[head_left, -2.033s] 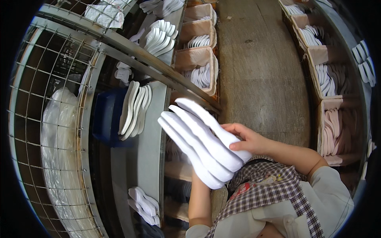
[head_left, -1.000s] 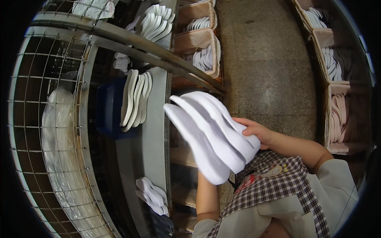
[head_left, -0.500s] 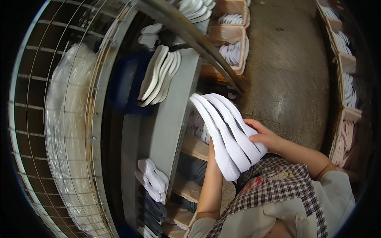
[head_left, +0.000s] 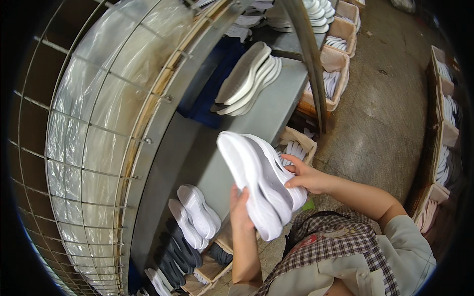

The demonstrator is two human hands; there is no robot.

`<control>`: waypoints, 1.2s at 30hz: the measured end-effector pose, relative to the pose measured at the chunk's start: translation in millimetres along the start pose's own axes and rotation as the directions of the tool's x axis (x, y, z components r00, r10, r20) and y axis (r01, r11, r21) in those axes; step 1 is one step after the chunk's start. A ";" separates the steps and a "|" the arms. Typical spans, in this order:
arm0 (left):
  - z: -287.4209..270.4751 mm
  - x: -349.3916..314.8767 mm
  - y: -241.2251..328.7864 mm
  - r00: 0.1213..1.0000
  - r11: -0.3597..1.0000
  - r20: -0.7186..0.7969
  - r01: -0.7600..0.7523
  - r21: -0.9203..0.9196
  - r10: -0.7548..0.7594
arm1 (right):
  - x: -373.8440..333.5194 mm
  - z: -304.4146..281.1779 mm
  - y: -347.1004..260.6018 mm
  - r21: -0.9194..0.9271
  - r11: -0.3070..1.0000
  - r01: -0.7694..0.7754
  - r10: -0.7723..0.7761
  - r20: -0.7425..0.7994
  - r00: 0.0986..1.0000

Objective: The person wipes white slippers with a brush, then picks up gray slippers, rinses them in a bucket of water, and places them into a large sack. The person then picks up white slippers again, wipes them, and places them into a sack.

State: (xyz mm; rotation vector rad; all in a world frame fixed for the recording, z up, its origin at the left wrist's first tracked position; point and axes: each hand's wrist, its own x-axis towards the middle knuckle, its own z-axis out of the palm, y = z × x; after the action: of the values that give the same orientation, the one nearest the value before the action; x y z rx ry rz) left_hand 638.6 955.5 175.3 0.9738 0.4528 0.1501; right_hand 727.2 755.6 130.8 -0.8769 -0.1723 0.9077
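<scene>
Between both hands I hold a bundle of several white shoe soles (head_left: 259,185) above the front edge of a grey metal shelf. My left hand (head_left: 240,209) closes on the lower left edge of the nearest sole, its thumb lying on the side. My right hand (head_left: 303,175) grips the soles at the right of the bundle, thumb on top and fingers partly behind. On the shelf, just left of the bundle, two pairs of white soles (head_left: 200,212) lie close together. A fanned row of cream soles (head_left: 250,81) stands farther back, beside a dark blue bin (head_left: 210,81).
Dark grey soles (head_left: 177,249) lie at the near end of the shelf (head_left: 205,163). A wire mesh (head_left: 81,167) with plastic-wrapped material behind it runs along the left. Lined baskets of soles (head_left: 338,76) stand beyond a metal post (head_left: 316,69); more baskets (head_left: 447,133) line the right.
The bundle has moved left, nearer the shelf, and turned to show more of the front sole's face. My left hand, mostly hidden behind the soles before, now shows at their left edge.
</scene>
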 end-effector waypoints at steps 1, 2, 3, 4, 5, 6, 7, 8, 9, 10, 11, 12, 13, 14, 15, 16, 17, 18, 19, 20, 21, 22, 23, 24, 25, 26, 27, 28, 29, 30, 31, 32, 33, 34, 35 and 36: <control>-10.7 6.2 9.1 0.997 0.998 -0.055 -0.056 -0.021 0.055 | 15.9 3.6 -1.0 0.028 1.000 0.003 -0.002 -0.009 1.000; -23.8 15.3 19.3 0.985 0.995 -0.143 -0.101 0.001 0.101 | 30.7 5.9 -3.6 0.046 0.999 0.013 -0.013 0.014 1.000; -39.4 23.5 30.7 0.966 0.993 -0.230 -0.121 0.018 0.121 | 46.0 7.2 -7.7 0.062 0.998 0.009 -0.010 0.021 1.000; -55.1 31.2 38.3 0.951 0.987 -0.263 -0.160 0.031 0.163 | 60.9 9.4 -11.2 0.078 0.997 0.001 -0.003 0.024 1.000; -67.7 38.4 40.2 0.924 0.985 -0.343 -0.165 0.041 0.169 | 72.6 13.2 -14.6 0.032 0.999 0.007 -0.007 -0.003 1.000; -79.8 48.7 42.3 0.897 0.983 -0.402 -0.177 0.055 0.184 | 87.7 16.5 -17.5 0.047 0.999 0.025 -0.028 0.064 0.998; -90.2 58.2 42.9 0.867 0.979 -0.456 -0.188 0.074 0.201 | 102.1 18.9 -20.3 0.055 0.998 0.035 -0.041 0.112 0.993; -99.9 65.8 43.1 0.887 0.983 -0.424 -0.167 0.077 0.184 | 114.1 20.0 -22.1 0.064 0.996 0.059 -0.069 0.158 0.985; -108.1 72.8 43.0 0.909 0.986 -0.382 -0.145 0.084 0.166 | 123.9 21.2 -21.1 0.080 0.996 0.034 -0.045 0.140 0.989; -113.6 80.0 41.3 0.934 0.988 -0.326 -0.117 0.102 0.145 | 137.8 23.9 -19.3 -0.007 1.000 0.017 -0.016 0.089 0.996; -118.7 85.1 39.4 0.930 0.988 -0.336 -0.126 0.093 0.150 | 144.9 21.4 -16.8 -0.074 0.997 0.035 -0.030 0.077 0.997; -121.4 88.5 38.2 0.936 0.990 -0.324 -0.117 0.082 0.137 | 152.1 18.8 -15.1 -0.178 0.983 0.041 -0.035 0.037 0.999; -123.1 91.3 37.0 0.954 0.988 -0.263 -0.129 0.082 0.146 | 158.7 14.7 -13.6 -0.259 0.963 0.076 -0.070 0.033 0.997; -122.0 92.6 36.1 0.962 0.986 -0.222 -0.146 0.081 0.161 | 165.1 11.3 -13.3 -0.358 0.927 0.109 -0.100 0.044 0.994; -119.5 92.7 35.0 0.954 0.986 -0.263 -0.119 0.113 0.145 | 169.8 8.3 -12.8 -0.427 0.893 0.141 -0.129 0.058 0.990; -114.1 90.8 34.7 0.911 0.979 -0.373 -0.120 0.163 0.173 | 172.4 5.2 -14.1 -0.528 0.832 0.168 -0.168 0.049 0.985; -105.8 88.3 33.3 0.864 0.944 -0.425 -0.148 0.294 0.268 | 176.6 3.2 -15.5 -0.585 0.794 0.166 -0.148 0.079 0.986; -93.6 85.0 31.1 0.794 0.886 -0.473 -0.168 0.432 0.382 | 174.3 1.9 -17.6 -0.661 0.729 0.178 -0.204 0.039 0.978; -83.4 86.1 29.9 0.722 0.761 -0.419 -0.229 0.607 0.551 | 176.0 -0.9 -19.3 -0.731 0.652 0.199 -0.253 0.037 0.967; -62.5 78.3 30.8 0.638 0.620 -0.363 -0.234 0.749 0.679 | 168.0 -3.7 -23.8 -0.793 0.578 0.192 -0.298 0.014 0.954; -41.7 77.1 28.6 0.517 0.501 -0.272 -0.377 0.779 0.812 | 161.2 -8.3 -26.2 -0.774 0.576 0.263 -0.393 0.020 0.919; -18.6 74.2 27.2 0.472 0.377 -0.157 -0.417 0.827 0.868 | 147.8 -14.8 -29.5 -0.758 0.578 0.302 -0.452 0.011 0.892; 5.9 70.3 24.5 0.423 0.267 -0.065 -0.439 0.858 0.904 | 133.1 -26.3 -34.2 -0.730 0.571 0.376 -0.483 0.073 0.873; 31.2 66.9 19.5 0.370 0.153 0.029 -0.454 0.878 0.928 | 114.4 -40.5 -38.9 -0.711 0.579 0.399 -0.468 0.111 0.877; 57.1 65.7 11.7 0.493 0.264 0.010 -0.481 0.836 0.870 | 92.9 -59.9 -44.3 -0.695 0.586 0.418 -0.447 0.153 0.881; 87.2 70.2 0.6 0.615 0.392 -0.024 -0.472 0.790 0.788 | 72.5 -86.6 -57.2 -0.652 0.597 0.468 -0.451 0.210 0.867; 117.5 74.6 -14.1 0.627 0.351 0.095 -0.547 0.760 0.773 | 44.9 -110.9 -66.0 -0.682 0.584 0.441 -0.428 0.202 0.881; 148.4 83.6 -32.7 0.631 0.320 0.204 -0.613 0.722 0.748 | 18.1 -138.4 -75.4 -0.683 0.571 0.456 -0.445 0.209 0.871; 180.9 88.1 -54.4 0.644 0.305 0.248 -0.621 0.722 0.724 | -10.5 -168.6 -86.5 -0.724 0.601 0.339 -0.379 0.115 0.918; 211.9 95.4 -73.4 0.673 0.318 0.301 -0.635 0.704 0.676 | -37.5 -194.7 -94.9 -0.733 0.625 0.268 -0.353 0.041 0.935; 244.4 102.3 -91.9 0.735 0.433 0.343 -0.640 0.635 0.584 | -61.1 -217.4 -102.8 -0.755 0.636 0.158 -0.354 -0.104 0.929; 277.5 111.6 -107.8 0.783 0.521 0.395 -0.617 0.589 0.481 | -82.3 -242.1 -112.1 -0.758 0.652 0.027 -0.334 -0.255 0.907; 315.7 118.3 -121.5 0.786 0.550 0.471 -0.617 0.563 0.401 | -107.9 -266.4 -125.9 -0.745 0.667 0.025 -0.389 -0.320 0.864; 348.0 126.7 -134.2 0.738 0.534 0.587 -0.660 0.528 0.332 | -130.5 -288.9 -132.6 -0.716 0.695 -0.065 -0.358 -0.424 0.832; 380.3 136.3 -145.9 0.692 0.502 0.668 -0.695 0.514 0.275 | -149.7 -308.6 -138.1 -0.658 0.752 -0.047 -0.373 -0.484 0.792; 410.7 144.4 -155.1 0.653 0.374 0.724 -0.743 0.555 0.221 | -165.8 -327.4 -144.2 -0.578 0.814 -0.059 -0.338 -0.553 0.762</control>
State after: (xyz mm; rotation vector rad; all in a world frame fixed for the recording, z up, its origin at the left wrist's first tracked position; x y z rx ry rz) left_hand 934.9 601.7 199.8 2.0590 -0.4400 0.2191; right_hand 867.8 394.4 58.2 -1.6731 0.0944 0.3472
